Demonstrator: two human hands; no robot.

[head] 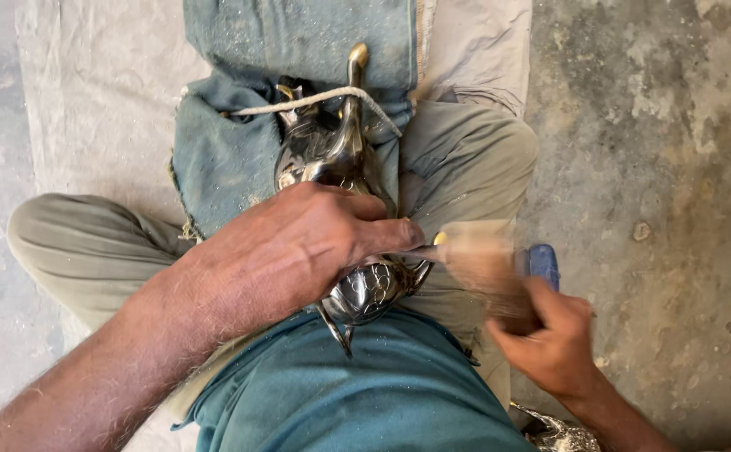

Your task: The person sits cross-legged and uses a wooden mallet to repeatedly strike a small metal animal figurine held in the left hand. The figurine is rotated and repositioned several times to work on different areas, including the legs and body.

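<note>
Brass-tipped and thin, a small metal punch is being pinched between the fingers of the left hand, which are closing tightly around its shaft and pressing down on a dark, shiny, engraved metal pot with a long curved spout. The right hand is wrapping its fingers around the handle of a blue-ended hammer; the hammer's head is blurring with motion just beside the top of the punch.

The pot is lying on its side in the person's lap, over the folded legs in grey-green trousers, its spout pointing away from the body. A pale cord is crossing the spout's neck, and a worn blue-grey cloth is lying beneath it. Under everything a pale sheet is spreading over the rough concrete floor.

To my eye, the work is asking for short, even taps, with the punch kept steady on the surface and the left palm holding the pot from rolling; a heavy or slanted blow would likely skid across the polished metal.
</note>
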